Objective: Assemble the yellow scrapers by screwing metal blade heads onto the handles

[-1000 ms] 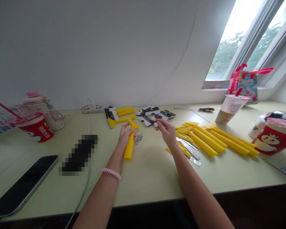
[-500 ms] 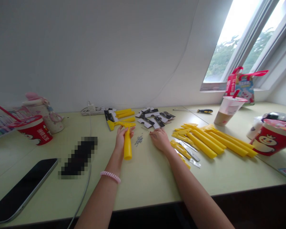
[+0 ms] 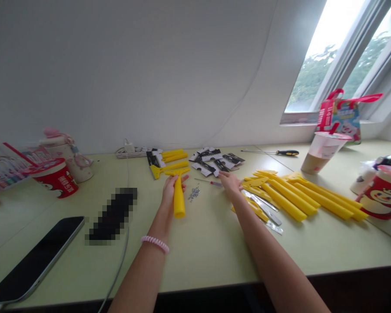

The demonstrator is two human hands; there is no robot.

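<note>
My left hand (image 3: 170, 190) is closed around a yellow T-shaped scraper (image 3: 179, 201), whose hollow handle end points toward me. To its right lies a small pile of silver screws (image 3: 194, 192). My right hand (image 3: 230, 182) hovers low over the table with its fingers stretched out to the left, and I see nothing in it. A small screwdriver (image 3: 213, 182) lies beside that hand, its handle end close to or partly under the fingers. Just right of the hand are yellow scraper heads and blades (image 3: 259, 206), with several yellow handles (image 3: 285, 202) beside them.
Black-and-white cards (image 3: 217, 161) and several yellow scrapers (image 3: 174, 155) lie at the back. A longer screwdriver (image 3: 286, 153) rests farther right. Drink cups (image 3: 324, 152) stand at both sides. A tablet (image 3: 39, 256) and a cable (image 3: 122, 248) lie at the left.
My right hand has moved right and slightly away from me, uncovering more of the small screwdriver. My left hand still holds the scraper, now turned slightly. The view has shifted a little.
</note>
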